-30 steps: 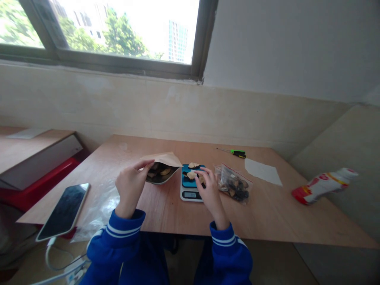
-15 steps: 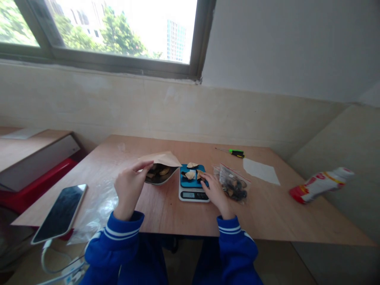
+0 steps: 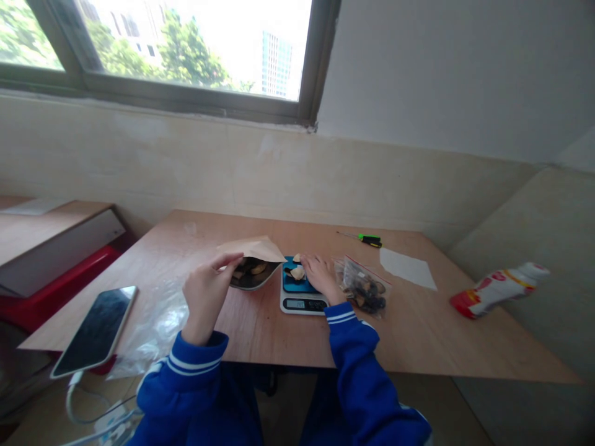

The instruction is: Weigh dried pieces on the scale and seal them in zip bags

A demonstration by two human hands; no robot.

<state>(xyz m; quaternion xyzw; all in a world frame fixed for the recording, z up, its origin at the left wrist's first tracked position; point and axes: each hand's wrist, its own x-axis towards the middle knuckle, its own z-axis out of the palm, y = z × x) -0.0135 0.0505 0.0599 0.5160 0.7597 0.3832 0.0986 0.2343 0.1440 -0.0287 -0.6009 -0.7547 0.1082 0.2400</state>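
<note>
My left hand (image 3: 209, 291) pinches the upper rim of a brown paper bag (image 3: 260, 249) and keeps its mouth open toward me. Inside the bag lie several dried, brownish slices (image 3: 253, 267). A small kitchen scale (image 3: 304, 306) with a blue top stands right of the bag, its display lit. Dried, pale-and-dark pieces rest on the scale; one piece (image 3: 296, 273) lies in the middle of it. My right hand (image 3: 320, 275) reaches over the scale's right side, fingers bent, fingertips at the far dried piece (image 3: 296, 257). The hand hides part of the plate.
A clear zip bag (image 3: 365, 288) of dark dried pieces lies right of the scale. Behind it are a screwdriver (image 3: 369, 239) and white paper (image 3: 409, 267). A bottle (image 3: 499, 290) lies at the right. On the left are a plastic bag (image 3: 155, 325) and a charging phone (image 3: 95, 331).
My right hand has moved forward and left, from the piece at the scale's right to the far piece. My left hand and the paper bag stay nearly where they were.
</note>
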